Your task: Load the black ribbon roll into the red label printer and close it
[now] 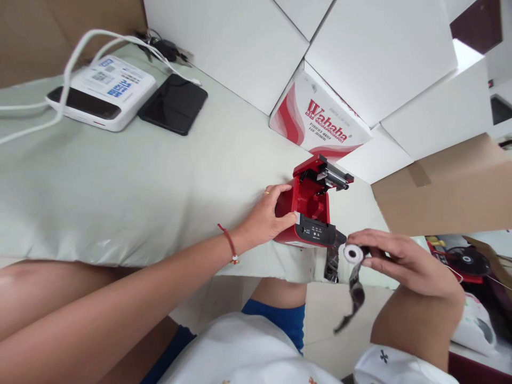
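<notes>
A small red label printer point(286, 205) stands on the covered table with its lid point(324, 173) raised and its red inner bay showing. My left hand point(274, 213) grips the printer's left side, fingers behind and thumb by the front panel. Pinched in my right hand point(386, 253), to the right of the printer, is a small paper roll point(353, 254) with a white end and a dark core hole. A dark strip point(355, 298) hangs from the roll, its lower end curling past the table edge. Another dark, shiny piece point(332, 264) lies between printer and roll.
At the left are a white router-like device point(108, 93) with cables, a black phone point(176, 104) and keys point(166, 48). White boxes and a red-and-white Wahaha box point(320, 117) line the back. A cardboard box point(448, 186) stands at right. The table's front edge point(160, 265) is close to my legs.
</notes>
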`<action>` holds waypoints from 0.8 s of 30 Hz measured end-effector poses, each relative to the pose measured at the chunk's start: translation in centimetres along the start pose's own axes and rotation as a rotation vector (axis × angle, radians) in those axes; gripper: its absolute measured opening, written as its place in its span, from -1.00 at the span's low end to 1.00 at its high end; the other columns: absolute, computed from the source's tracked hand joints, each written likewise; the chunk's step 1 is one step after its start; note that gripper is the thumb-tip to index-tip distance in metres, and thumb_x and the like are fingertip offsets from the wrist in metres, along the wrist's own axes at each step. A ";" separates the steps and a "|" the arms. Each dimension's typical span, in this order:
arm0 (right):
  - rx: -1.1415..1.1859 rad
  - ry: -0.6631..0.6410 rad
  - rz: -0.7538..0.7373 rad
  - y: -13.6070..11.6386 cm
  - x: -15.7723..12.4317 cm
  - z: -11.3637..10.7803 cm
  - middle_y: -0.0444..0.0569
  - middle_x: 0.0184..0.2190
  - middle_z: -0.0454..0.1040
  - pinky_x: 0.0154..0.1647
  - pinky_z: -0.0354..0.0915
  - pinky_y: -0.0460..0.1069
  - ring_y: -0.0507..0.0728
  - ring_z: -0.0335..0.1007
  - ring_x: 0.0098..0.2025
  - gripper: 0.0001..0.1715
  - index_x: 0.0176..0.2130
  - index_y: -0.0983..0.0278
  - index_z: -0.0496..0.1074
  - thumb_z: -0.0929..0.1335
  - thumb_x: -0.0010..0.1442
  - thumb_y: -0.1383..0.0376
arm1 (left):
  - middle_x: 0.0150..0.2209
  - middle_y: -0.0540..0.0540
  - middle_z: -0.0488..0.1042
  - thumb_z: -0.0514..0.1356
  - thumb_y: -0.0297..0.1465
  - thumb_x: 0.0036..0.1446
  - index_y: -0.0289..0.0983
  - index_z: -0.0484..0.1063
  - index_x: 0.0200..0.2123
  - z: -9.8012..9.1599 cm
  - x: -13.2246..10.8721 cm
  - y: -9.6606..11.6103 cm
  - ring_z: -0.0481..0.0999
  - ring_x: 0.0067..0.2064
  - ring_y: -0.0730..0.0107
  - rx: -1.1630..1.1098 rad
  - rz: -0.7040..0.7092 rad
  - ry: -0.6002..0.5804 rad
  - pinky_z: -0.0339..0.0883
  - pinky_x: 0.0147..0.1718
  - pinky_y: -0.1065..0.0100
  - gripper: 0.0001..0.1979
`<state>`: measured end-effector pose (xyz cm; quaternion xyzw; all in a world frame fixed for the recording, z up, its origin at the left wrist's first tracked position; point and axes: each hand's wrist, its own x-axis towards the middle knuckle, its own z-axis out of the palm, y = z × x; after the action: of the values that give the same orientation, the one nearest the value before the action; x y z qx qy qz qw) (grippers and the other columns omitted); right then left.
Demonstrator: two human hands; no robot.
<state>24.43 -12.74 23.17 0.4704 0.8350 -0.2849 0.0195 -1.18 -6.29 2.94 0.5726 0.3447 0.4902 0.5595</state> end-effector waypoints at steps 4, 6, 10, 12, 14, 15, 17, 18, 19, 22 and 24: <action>-0.161 0.243 0.070 -0.7 3.8 1.0 -0.02 0.01 0.67 -0.04 0.50 0.02 0.15 0.63 -0.09 -0.66 0.15 0.10 0.54 0.38 0.43 0.22 | 0.29 -0.29 0.32 0.27 -0.30 0.18 -0.22 0.27 0.28 0.1 -0.1 0.0 0.36 0.36 0.01 0.018 -0.004 0.015 0.25 0.41 -0.15 -0.40; -0.232 0.292 0.136 -0.5 6.4 2.1 0.01 0.03 0.67 -0.02 0.50 0.07 0.18 0.63 -0.08 -0.62 0.18 0.15 0.54 0.35 0.41 0.23 | 0.28 -0.29 0.33 0.27 -0.31 0.19 -0.22 0.29 0.26 0.1 -0.1 0.0 0.37 0.34 0.02 0.039 0.006 0.025 0.27 0.39 -0.16 -0.42; -0.342 0.251 0.230 0.1 10.4 3.3 0.07 0.03 0.66 -0.03 0.46 0.13 0.27 0.61 -0.04 -0.55 0.19 0.21 0.53 0.33 0.36 0.32 | 0.23 -0.29 0.38 0.28 -0.32 0.19 -0.24 0.31 0.22 0.3 -0.2 0.0 0.42 0.30 0.02 0.073 0.032 0.045 0.36 0.33 -0.13 -0.46; -0.382 0.190 0.244 0.3 11.6 3.3 0.09 0.03 0.66 -0.02 0.43 0.13 0.30 0.60 -0.02 -0.55 0.18 0.23 0.53 0.33 0.34 0.36 | 0.20 -0.27 0.40 0.29 -0.33 0.19 -0.24 0.33 0.20 0.4 -0.3 0.1 0.45 0.26 0.04 0.089 0.036 0.066 0.40 0.30 -0.11 -0.48; -0.383 0.111 0.232 0.6 12.4 3.1 0.10 0.04 0.66 -0.02 0.40 0.12 0.30 0.58 0.00 -0.58 0.13 0.25 0.55 0.33 0.32 0.39 | 0.17 -0.25 0.42 0.28 -0.35 0.20 -0.23 0.34 0.17 0.6 -0.5 0.3 0.47 0.23 0.06 0.107 0.052 0.089 0.41 0.29 -0.10 -0.53; -0.367 0.065 0.222 0.7 12.7 3.0 0.10 0.03 0.67 -0.02 0.40 0.10 0.28 0.58 -0.01 -0.60 0.10 0.26 0.56 0.33 0.32 0.40 | 0.15 -0.24 0.44 0.26 -0.36 0.21 -0.23 0.35 0.16 0.7 -0.7 0.4 0.47 0.22 0.07 0.121 0.068 0.101 0.41 0.29 -0.09 -0.56; -0.328 -0.041 0.199 0.9 13.2 2.7 0.08 -0.02 0.68 -0.07 0.38 0.06 0.24 0.58 -0.08 -0.65 0.02 0.26 0.58 0.32 0.31 0.42 | 0.13 -0.25 0.45 0.21 -0.40 0.23 -0.24 0.35 0.13 0.9 -1.2 0.8 0.47 0.22 0.08 0.160 0.120 0.122 0.41 0.29 -0.07 -0.61; -0.316 -0.093 0.193 1.0 13.3 2.6 0.07 -0.06 0.68 -0.10 0.37 0.05 0.21 0.57 -0.13 -0.68 -0.02 0.27 0.59 0.31 0.31 0.42 | 0.13 -0.26 0.45 0.19 -0.42 0.24 -0.25 0.35 0.12 0.9 -1.5 1.0 0.47 0.22 0.08 0.182 0.153 0.129 0.40 0.29 -0.06 -0.62; -0.313 -0.136 0.189 1.0 13.5 2.6 0.06 -0.09 0.69 -0.14 0.36 0.04 0.19 0.56 -0.17 -0.69 -0.05 0.27 0.59 0.30 0.32 0.42 | 0.13 -0.27 0.44 0.17 -0.44 0.24 -0.26 0.35 0.12 1.0 -1.8 1.2 0.46 0.23 0.07 0.204 0.186 0.135 0.40 0.30 -0.05 -0.63; -0.345 -0.197 0.171 1.1 13.8 2.5 0.09 -0.12 0.70 -0.17 0.35 0.04 0.19 0.55 -0.22 -0.67 -0.02 0.29 0.61 0.28 0.38 0.36 | 0.20 -0.34 0.40 0.15 -0.46 0.24 -0.29 0.35 0.16 1.1 -2.7 1.7 0.42 0.30 0.02 0.269 0.302 0.136 0.36 0.34 -0.09 -0.59; -0.356 -0.187 0.153 1.2 14.0 2.5 0.13 -0.07 0.69 -0.13 0.37 0.06 0.21 0.58 -0.17 -0.65 0.03 0.30 0.61 0.28 0.41 0.32 | 0.25 -0.36 0.37 0.16 -0.46 0.20 -0.29 0.36 0.18 1.1 -3.1 1.9 0.39 0.34 -0.04 0.311 0.431 0.118 0.36 0.34 -0.12 -0.54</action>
<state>17.05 -2.65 16.33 0.4932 0.8285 -0.1730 0.2011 -1.30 -9.82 4.36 0.6824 0.3181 0.5716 0.3262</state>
